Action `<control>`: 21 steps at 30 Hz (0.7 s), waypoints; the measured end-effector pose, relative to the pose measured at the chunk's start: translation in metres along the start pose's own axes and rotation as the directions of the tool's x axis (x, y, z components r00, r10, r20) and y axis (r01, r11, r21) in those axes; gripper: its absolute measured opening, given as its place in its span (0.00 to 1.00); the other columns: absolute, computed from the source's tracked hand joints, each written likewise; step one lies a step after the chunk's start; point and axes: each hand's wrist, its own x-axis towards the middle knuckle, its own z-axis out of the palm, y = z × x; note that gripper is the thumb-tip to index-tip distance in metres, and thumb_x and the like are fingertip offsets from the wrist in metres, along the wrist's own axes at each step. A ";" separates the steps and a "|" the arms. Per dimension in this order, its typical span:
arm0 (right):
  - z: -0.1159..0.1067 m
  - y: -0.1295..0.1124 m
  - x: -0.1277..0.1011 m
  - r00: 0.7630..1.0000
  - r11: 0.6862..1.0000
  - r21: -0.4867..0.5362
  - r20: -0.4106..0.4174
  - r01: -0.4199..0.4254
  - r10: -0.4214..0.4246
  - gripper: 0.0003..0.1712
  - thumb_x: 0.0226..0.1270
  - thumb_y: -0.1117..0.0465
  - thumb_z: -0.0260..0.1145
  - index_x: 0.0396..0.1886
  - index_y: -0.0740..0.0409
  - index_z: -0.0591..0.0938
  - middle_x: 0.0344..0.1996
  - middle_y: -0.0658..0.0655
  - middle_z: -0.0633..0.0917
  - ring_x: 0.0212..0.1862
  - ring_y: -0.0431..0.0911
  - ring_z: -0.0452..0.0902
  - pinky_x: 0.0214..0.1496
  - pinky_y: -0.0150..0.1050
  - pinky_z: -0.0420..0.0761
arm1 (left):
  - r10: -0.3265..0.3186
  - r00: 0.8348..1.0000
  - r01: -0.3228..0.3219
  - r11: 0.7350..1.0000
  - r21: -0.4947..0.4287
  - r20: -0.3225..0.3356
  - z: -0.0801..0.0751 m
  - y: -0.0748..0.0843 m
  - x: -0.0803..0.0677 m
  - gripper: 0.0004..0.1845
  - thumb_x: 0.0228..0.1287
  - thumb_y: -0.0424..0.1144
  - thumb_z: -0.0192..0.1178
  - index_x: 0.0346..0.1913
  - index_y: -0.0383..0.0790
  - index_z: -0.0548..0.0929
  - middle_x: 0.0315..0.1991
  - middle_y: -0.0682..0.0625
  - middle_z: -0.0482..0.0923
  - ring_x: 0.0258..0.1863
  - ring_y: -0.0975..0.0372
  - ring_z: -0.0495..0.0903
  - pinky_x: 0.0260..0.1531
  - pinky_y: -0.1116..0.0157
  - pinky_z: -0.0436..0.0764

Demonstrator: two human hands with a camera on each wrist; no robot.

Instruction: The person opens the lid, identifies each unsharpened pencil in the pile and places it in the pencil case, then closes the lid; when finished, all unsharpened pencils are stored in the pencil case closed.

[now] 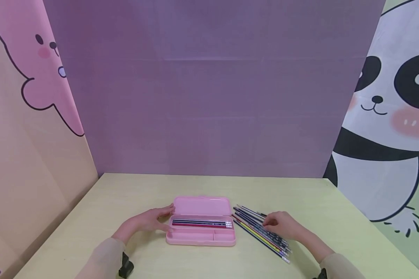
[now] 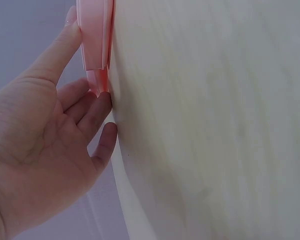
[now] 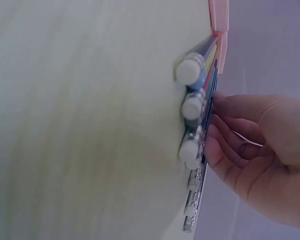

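An opened pink pencil case [image 1: 195, 236] lies on the table with its lid folded back. Several dark and red pencils [image 1: 200, 223] lie side by side in its long rear compartment. My left hand [image 1: 148, 221] is at the case's left end, thumb at the base and fingers by the lid, loosely spread in the left wrist view. My right hand [image 1: 283, 225] bends over a loose pile of pencils [image 1: 256, 232] right of the case. Its thumb and fingertips touch the upper pencils [image 3: 210, 85]; I cannot tell whether one is pinched. White eraser ends [image 3: 190, 150] point towards the near right.
The pale wooden table [image 1: 136, 193] carries the case and the pile. A purple backdrop [image 1: 209, 97] rises behind its far edge. Cartoon-printed panels, including a panda [image 1: 380, 124], flank the table. A dark strapped device [image 1: 126, 266] sits at my left wrist.
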 end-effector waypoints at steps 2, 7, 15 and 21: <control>-0.001 0.000 0.000 1.000 1.000 -0.005 -0.004 0.004 -0.004 0.04 0.60 0.64 0.66 0.32 0.61 0.83 0.27 0.48 0.83 0.28 0.31 0.72 0.30 0.29 0.76 | 0.002 1.000 -0.002 1.000 -0.003 -0.003 0.000 0.000 0.000 0.47 0.53 0.53 0.67 0.72 0.39 0.58 0.72 0.41 0.55 0.71 0.44 0.53 0.68 0.43 0.55; -0.001 0.002 -0.001 1.000 0.999 -0.042 -0.026 0.016 -0.017 0.03 0.60 0.64 0.66 0.30 0.60 0.83 0.27 0.48 0.83 0.28 0.31 0.72 0.30 0.30 0.76 | 0.009 1.000 -0.009 1.000 -0.008 0.000 0.000 -0.002 0.001 0.46 0.53 0.52 0.67 0.72 0.38 0.58 0.72 0.41 0.55 0.71 0.44 0.53 0.68 0.44 0.55; -0.002 0.004 -0.001 0.999 0.999 -0.034 -0.030 -0.013 0.012 0.01 0.57 0.66 0.67 0.29 0.59 0.83 0.26 0.48 0.82 0.28 0.32 0.73 0.30 0.29 0.77 | -0.007 1.000 0.007 1.000 -0.018 -0.003 0.000 -0.001 0.002 0.46 0.53 0.52 0.67 0.72 0.40 0.58 0.72 0.40 0.53 0.71 0.43 0.52 0.68 0.43 0.54; -0.001 0.008 -0.002 0.999 0.998 -0.050 -0.039 -0.030 0.028 0.02 0.55 0.65 0.68 0.27 0.57 0.82 0.23 0.45 0.80 0.26 0.31 0.68 0.28 0.29 0.73 | 0.011 1.000 -0.011 1.000 -0.011 0.006 -0.001 0.000 0.000 0.46 0.54 0.51 0.67 0.71 0.37 0.58 0.72 0.39 0.53 0.71 0.42 0.53 0.68 0.43 0.55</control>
